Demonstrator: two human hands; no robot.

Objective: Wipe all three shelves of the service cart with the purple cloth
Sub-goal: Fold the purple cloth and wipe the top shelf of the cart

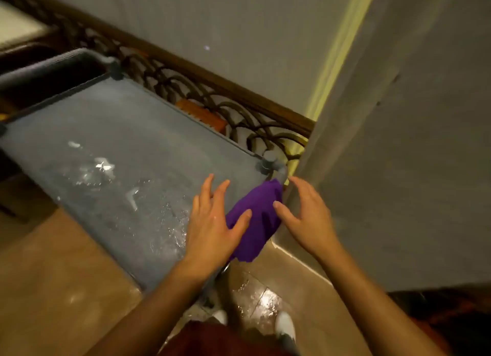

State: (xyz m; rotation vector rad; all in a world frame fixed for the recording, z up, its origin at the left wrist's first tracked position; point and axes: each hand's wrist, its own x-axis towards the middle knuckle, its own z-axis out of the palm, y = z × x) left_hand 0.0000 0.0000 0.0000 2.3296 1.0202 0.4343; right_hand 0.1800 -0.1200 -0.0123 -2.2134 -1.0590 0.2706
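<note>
Head view, hands point(212, 222) flanking purple cloth point(255, 222)

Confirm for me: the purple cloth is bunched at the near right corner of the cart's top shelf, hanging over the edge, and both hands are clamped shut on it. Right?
Not quite. In the head view the purple cloth is bunched at that corner of the top shelf, hanging over the edge, but neither hand is clamped on it. The left hand and right hand are open, fingers spread, either side of the cloth.

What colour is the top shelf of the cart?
Grey-blue, with wet shiny patches; the top shelf shows best in the head view.
</note>
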